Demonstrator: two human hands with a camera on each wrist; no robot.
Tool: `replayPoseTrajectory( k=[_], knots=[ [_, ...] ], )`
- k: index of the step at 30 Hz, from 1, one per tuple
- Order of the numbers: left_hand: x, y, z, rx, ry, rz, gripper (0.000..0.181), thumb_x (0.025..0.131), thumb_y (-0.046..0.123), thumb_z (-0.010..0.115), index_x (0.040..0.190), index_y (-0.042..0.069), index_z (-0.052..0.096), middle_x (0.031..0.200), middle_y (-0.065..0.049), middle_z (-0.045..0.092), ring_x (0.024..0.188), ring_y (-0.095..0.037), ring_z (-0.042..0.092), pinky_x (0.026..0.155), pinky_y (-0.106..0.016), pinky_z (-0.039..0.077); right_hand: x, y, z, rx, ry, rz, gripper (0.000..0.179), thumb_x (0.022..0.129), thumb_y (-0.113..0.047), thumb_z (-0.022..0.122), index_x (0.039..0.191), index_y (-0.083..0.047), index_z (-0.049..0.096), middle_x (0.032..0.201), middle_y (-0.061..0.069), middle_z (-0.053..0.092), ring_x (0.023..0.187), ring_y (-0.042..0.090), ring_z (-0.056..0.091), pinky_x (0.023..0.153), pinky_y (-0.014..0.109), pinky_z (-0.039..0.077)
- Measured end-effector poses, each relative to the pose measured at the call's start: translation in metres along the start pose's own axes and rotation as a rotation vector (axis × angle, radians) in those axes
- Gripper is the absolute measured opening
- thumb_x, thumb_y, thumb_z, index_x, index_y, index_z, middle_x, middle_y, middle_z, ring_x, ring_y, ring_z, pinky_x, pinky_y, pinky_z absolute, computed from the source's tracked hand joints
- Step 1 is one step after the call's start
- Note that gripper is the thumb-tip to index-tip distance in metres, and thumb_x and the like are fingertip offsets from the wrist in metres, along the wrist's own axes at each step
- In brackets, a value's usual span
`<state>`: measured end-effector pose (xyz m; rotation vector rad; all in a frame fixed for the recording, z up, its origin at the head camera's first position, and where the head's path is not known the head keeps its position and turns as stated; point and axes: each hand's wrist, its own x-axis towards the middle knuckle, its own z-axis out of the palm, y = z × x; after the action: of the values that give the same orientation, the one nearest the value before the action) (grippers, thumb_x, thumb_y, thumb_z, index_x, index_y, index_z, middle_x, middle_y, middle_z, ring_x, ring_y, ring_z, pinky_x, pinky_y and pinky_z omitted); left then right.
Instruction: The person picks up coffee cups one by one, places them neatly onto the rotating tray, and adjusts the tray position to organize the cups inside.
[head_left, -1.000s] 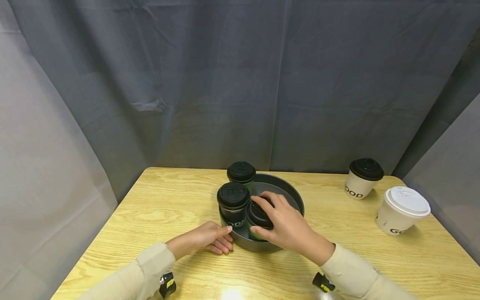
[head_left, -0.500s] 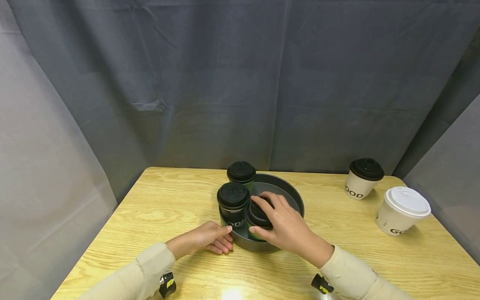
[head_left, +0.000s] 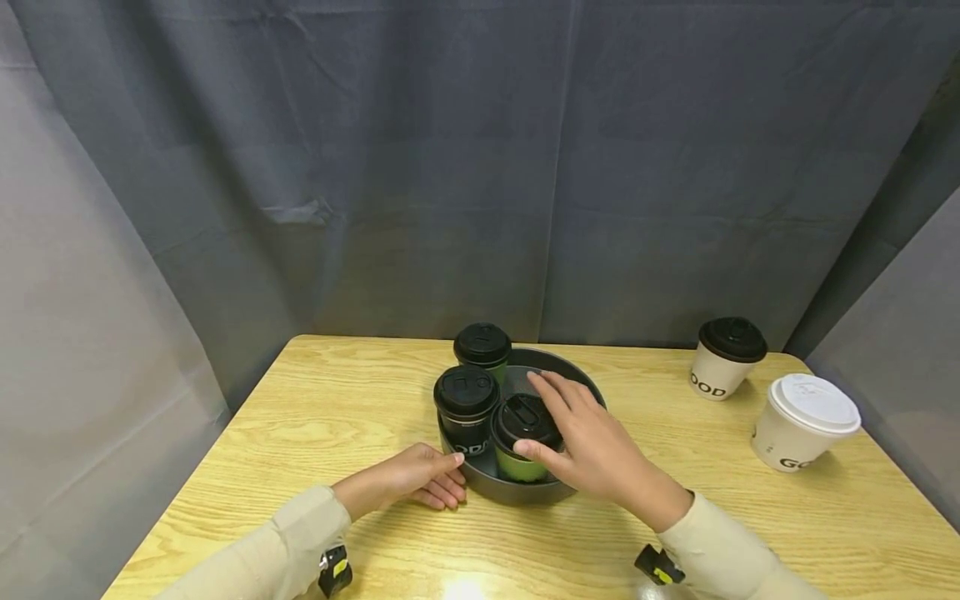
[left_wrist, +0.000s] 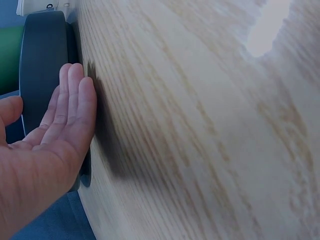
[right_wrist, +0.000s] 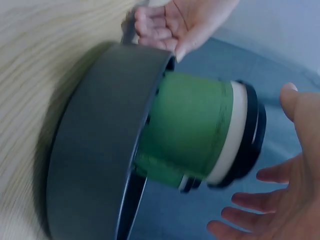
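Observation:
In the head view, a round dark grey pan holds three lidded paper cups. My left hand touches the pan's near left side, thumb at the rim; in the left wrist view its fingers lie straight along the outer wall. A green cup with a black lid stands upright at the front of the pan. My right hand hovers around its right side, fingers spread; the right wrist view shows a gap to the lid. Left of it stands a black cup, and behind that another green cup.
A white cup with a black lid and a larger white cup with a white lid stand at the right of the wooden table. A grey curtain hangs right behind the table's back edge.
My right hand has let go of the front green cup and moved slightly right, its fingers spreading. That cup's lid and green side now show. My left hand has stayed put.

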<state>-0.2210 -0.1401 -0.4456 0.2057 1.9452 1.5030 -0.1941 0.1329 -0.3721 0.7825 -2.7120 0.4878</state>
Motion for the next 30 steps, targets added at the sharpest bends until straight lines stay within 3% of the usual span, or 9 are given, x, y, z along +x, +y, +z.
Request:
replayPoseTrajectory(
  k=[10, 19, 23, 30],
  knots=[
    [-0.001, 0.000, 0.000, 0.002, 0.003, -0.001, 0.048, 0.102, 0.035, 0.045, 0.107, -0.010, 0.062, 0.091, -0.014, 0.072, 0.071, -0.012, 0.067, 0.068, -0.029, 0.058, -0.015, 0.045, -0.004, 0.027, -0.016, 0.101, 0.075, 0.096, -0.052, 0.049, 0.151, -0.007, 0.026, 0.152, 0.021, 0.029, 0.137, 0.041, 0.029, 0.103, 0.060, 0.035],
    [-0.003, 0.000, -0.001, 0.000, -0.005, 0.006, 0.047, 0.102, 0.035, 0.046, 0.106, -0.009, 0.063, 0.090, -0.013, 0.072, 0.071, -0.012, 0.067, 0.068, -0.028, 0.058, -0.025, 0.095, 0.018, 0.009, -0.121, 0.098, 0.064, 0.102, -0.036, 0.044, 0.149, 0.004, 0.025, 0.155, 0.024, 0.019, 0.143, 0.042, 0.016, 0.109, 0.063, 0.022],
    [-0.002, 0.001, -0.001, 0.002, -0.005, 0.004, 0.047, 0.102, 0.035, 0.046, 0.106, -0.009, 0.062, 0.091, -0.014, 0.072, 0.071, -0.012, 0.067, 0.068, -0.029, 0.058, -0.030, 0.105, 0.027, 0.027, -0.196, 0.105, 0.064, 0.103, -0.038, 0.041, 0.148, 0.004, 0.026, 0.156, 0.023, 0.018, 0.144, 0.041, 0.014, 0.109, 0.066, 0.018],
    [-0.001, 0.001, 0.001, 0.011, 0.002, 0.001, 0.049, 0.102, 0.035, 0.045, 0.108, -0.010, 0.062, 0.093, -0.016, 0.071, 0.072, -0.013, 0.067, 0.069, -0.030, 0.058, -0.031, 0.109, 0.030, 0.031, -0.224, 0.112, 0.063, 0.103, -0.041, 0.038, 0.147, 0.004, 0.029, 0.156, 0.021, 0.020, 0.143, 0.041, 0.016, 0.108, 0.067, 0.018]
  ],
)
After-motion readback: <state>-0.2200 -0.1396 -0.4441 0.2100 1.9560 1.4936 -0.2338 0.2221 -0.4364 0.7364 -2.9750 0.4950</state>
